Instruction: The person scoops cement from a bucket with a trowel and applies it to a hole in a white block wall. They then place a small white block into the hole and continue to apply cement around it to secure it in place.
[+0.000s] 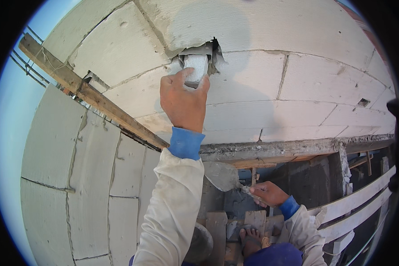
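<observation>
My left hand (pixel 185 98) reaches up to the wall and grips a small white block piece (pixel 196 65) between thumb and fingers. The piece sits at a rough-edged hole (pixel 215 55) in the pale block wall (pixel 248 75), with a grey flat surface just above it. Lower down and to the right, my right hand (pixel 268 194) is closed round the handle of a trowel (pixel 224 175). The trowel's blade is smeared grey and points left, partly behind my left sleeve.
A long wooden beam (pixel 95 97) slants along the wall at left, above a second block wall (pixel 97 177). My foot (pixel 251 239) stands on wooden planks (pixel 216 239) beside a dark bucket (pixel 201 244). White rails (pixel 354 199) run at right. A concrete ledge (pixel 270 150) lies below the wall.
</observation>
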Demonstrator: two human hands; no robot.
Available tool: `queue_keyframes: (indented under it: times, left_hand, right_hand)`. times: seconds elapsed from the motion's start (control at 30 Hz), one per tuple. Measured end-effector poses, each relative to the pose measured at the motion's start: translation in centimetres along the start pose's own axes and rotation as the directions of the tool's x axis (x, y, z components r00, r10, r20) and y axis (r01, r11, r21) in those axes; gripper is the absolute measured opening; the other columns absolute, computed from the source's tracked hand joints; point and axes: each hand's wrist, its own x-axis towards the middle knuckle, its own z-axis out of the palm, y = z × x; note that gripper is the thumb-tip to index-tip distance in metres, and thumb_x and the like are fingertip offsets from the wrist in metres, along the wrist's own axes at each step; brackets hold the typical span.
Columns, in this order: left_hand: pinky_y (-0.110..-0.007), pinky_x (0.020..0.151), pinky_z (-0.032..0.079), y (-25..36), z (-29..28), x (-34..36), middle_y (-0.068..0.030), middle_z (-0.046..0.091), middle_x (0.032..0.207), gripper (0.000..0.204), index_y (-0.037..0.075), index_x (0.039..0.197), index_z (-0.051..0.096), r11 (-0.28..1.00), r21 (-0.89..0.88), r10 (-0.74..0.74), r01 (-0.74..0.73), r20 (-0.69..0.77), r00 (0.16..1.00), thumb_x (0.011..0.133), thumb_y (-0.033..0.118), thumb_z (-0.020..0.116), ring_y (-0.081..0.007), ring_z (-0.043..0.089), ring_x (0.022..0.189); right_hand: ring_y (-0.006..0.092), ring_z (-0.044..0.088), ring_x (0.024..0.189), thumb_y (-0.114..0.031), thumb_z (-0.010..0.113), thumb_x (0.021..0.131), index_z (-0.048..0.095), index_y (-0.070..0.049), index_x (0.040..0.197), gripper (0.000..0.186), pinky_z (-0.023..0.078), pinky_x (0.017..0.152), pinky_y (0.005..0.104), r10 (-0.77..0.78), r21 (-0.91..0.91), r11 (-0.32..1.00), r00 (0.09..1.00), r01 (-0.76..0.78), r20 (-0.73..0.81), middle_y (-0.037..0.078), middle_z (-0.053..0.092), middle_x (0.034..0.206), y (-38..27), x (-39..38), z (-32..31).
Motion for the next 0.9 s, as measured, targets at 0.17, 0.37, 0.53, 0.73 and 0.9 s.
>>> queue_keyframes:
  times: [0.17, 0.37, 0.53, 0.73, 0.9]
  left_hand:
    - [-0.042, 0.080, 0.054, 0.3, 1.0, 2.8, -0.0137, 0.063, 0.098, 0.040, 0.008, 0.105, 0.078, 0.983, 0.104, 0.150, -0.151, 0.019, 0.989, 0.074, 0.032, 0.088, -0.0314, 0.064, 0.092]
    - [-0.039, 0.083, 0.055, -0.6, 0.9, 3.7, -0.0150, 0.065, 0.106, 0.034, 0.007, 0.108, 0.078, 0.955, 0.123, 0.252, -0.271, 0.156, 0.955, 0.080, 0.025, 0.084, -0.0305, 0.066, 0.094]
    - [-0.036, 0.080, 0.055, -3.0, -0.2, 4.7, -0.0077, 0.066, 0.100, 0.025, 0.013, 0.108, 0.076, 0.889, 0.044, 0.448, -0.455, 0.119, 0.886, 0.085, 0.004, 0.075, -0.0269, 0.067, 0.091]
    - [-0.039, 0.074, 0.056, -2.4, 0.0, 5.2, -0.0009, 0.069, 0.092, 0.016, 0.021, 0.105, 0.077, 0.813, 0.308, 0.477, -0.494, 0.134, 0.869, 0.090, 0.023, 0.071, -0.0257, 0.069, 0.089]
    - [-0.045, 0.069, 0.058, -1.5, -0.7, 5.2, -0.0105, 0.074, 0.084, 0.027, 0.022, 0.120, 0.072, 0.741, 0.464, 0.261, -0.485, 0.466, 0.845, 0.099, 0.033, 0.059, -0.0317, 0.072, 0.079]
  right_hand:
    - [0.0086, 0.055, 0.054, -0.046, 0.052, 0.106, 0.063, -0.004, 0.085, 0.049, 0.044, 0.051, 0.0270, -0.023, -0.009, 1.000, 1.000, 0.023, -0.008, 0.000, 0.057, 0.066, -0.2, 0.1, 0.1]
    - [0.0081, 0.055, 0.055, -0.046, 0.052, 0.106, 0.065, -0.004, 0.088, 0.047, 0.045, 0.051, 0.0266, 0.001, 0.029, 1.000, 1.000, -0.001, -0.002, -0.001, 0.057, 0.066, 0.2, -0.2, -0.1]
    - [0.0084, 0.055, 0.054, -0.046, 0.053, 0.105, 0.063, -0.004, 0.087, 0.047, 0.045, 0.051, 0.0270, -0.014, 0.050, 0.999, 1.000, 0.013, 0.010, 0.000, 0.056, 0.066, 0.6, -0.4, -0.5]
    - [0.0090, 0.054, 0.052, -0.046, 0.052, 0.106, 0.059, -0.005, 0.080, 0.049, 0.044, 0.050, 0.0277, -0.009, 0.017, 1.000, 0.999, 0.008, 0.042, 0.000, 0.055, 0.065, 0.7, 0.0, -0.6]
    - [0.0092, 0.054, 0.052, -0.046, 0.051, 0.106, 0.059, -0.004, 0.079, 0.050, 0.044, 0.049, 0.0279, 0.008, -0.005, 1.000, 0.999, -0.008, 0.052, 0.000, 0.055, 0.065, 1.0, 0.1, -0.5]
